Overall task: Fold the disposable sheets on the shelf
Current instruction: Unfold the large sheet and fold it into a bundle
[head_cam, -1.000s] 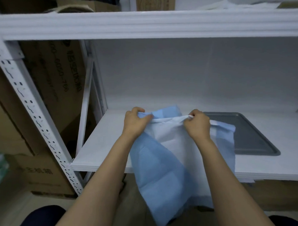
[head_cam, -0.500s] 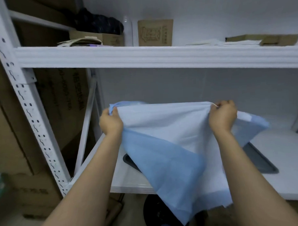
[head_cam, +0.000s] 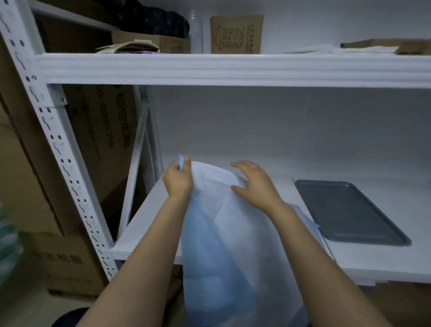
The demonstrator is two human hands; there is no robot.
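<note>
- Sheet [head_cam: 236, 236]: blue-and-white, long axis running down from the shelf [head_cam: 359, 263] edge, top at the left hand.
- Left hand [head_cam: 178, 181]: fingers pinched shut on the top corner.
- Right hand [head_cam: 254, 184]: fingers spread, empty, just beside the upper right edge; nearer the free side.

Head view, down onto shelf [head_cam: 237, 265]

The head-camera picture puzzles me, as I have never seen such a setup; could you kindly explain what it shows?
There is no machine here: a person wears a camera on the head, looking forward and down at their own bare arms. The left hand pinches the top edge of a blue-and-white disposable sheet, which hangs down past the front of the white shelf. The right hand is open, fingers spread over the sheet. A grey tray lies on the shelf to the right. Cardboard boxes stand on the shelf above.
</note>
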